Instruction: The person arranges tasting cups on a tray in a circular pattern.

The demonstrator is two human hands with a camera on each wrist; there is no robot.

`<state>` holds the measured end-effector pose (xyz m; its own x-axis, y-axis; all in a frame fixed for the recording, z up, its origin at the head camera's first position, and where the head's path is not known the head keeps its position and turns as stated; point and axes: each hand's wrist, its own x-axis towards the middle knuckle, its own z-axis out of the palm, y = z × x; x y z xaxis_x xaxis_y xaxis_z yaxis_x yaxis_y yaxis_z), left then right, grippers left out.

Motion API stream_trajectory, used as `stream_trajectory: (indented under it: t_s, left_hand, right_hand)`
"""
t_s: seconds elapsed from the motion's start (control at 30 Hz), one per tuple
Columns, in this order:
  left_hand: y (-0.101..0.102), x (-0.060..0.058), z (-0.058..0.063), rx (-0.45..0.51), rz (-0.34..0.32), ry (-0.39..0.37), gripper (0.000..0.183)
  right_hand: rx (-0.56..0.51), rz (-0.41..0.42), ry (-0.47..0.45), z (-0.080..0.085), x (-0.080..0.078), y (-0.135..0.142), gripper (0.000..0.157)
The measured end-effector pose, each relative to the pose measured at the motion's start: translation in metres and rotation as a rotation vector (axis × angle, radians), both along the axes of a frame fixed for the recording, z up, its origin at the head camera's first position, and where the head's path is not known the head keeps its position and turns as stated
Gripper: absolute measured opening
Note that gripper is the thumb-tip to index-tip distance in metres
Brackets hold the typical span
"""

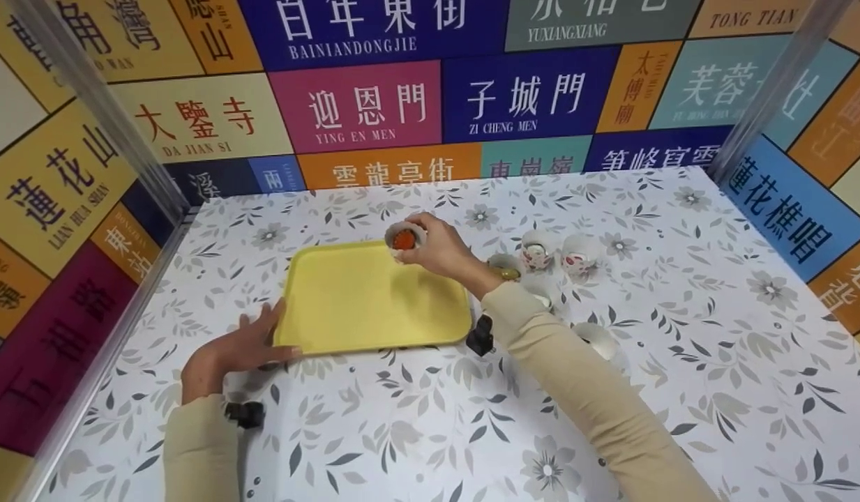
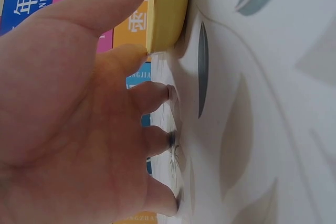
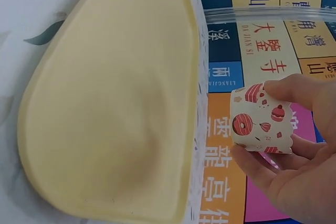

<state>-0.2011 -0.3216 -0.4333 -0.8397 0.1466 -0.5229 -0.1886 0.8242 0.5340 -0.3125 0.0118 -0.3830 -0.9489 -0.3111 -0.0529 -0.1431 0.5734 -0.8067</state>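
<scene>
My right hand (image 1: 440, 244) holds a small paper baking cup (image 3: 262, 120) between thumb and fingers, above the far right part of a yellow tray (image 1: 360, 300). The cup is white with red sweets printed on it and has a scalloped rim. Orange-red contents (image 1: 404, 240) show inside it in the head view; what they are cannot be told. At the tray's near left corner, my left hand (image 1: 245, 345) touches the edge with spread fingers. In the left wrist view its thumb (image 2: 113, 1) lies along the tray's side, and the other fingertips touch the table.
Right of the tray stand several more paper cups, among them two printed ones (image 1: 578, 256) at the back, one with greenish-yellow contents (image 1: 505, 267) and a white one (image 1: 597, 341) near the right forearm. Lettered panels (image 1: 374, 108) border the flower-patterned table (image 1: 416, 425).
</scene>
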Motion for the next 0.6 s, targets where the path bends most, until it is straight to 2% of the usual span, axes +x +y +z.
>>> stream_trajectory:
  t_s: [0.27, 0.4, 0.6]
  left_hand:
    - [0.000, 0.001, 0.000, 0.008, -0.028, 0.020, 0.114]
    - [0.001, 0.000, 0.000, 0.005, -0.022, 0.022, 0.115]
    - [0.000, -0.001, 0.000, 0.003, -0.012, 0.024, 0.115]
  right_hand:
    - [-0.054, 0.015, -0.062, -0.005, -0.007, -0.011, 0.063]
    - [-0.077, 0.008, -0.097, -0.009, -0.010, -0.019, 0.063]
    - [-0.103, -0.019, -0.084, -0.021, -0.019, -0.031, 0.058]
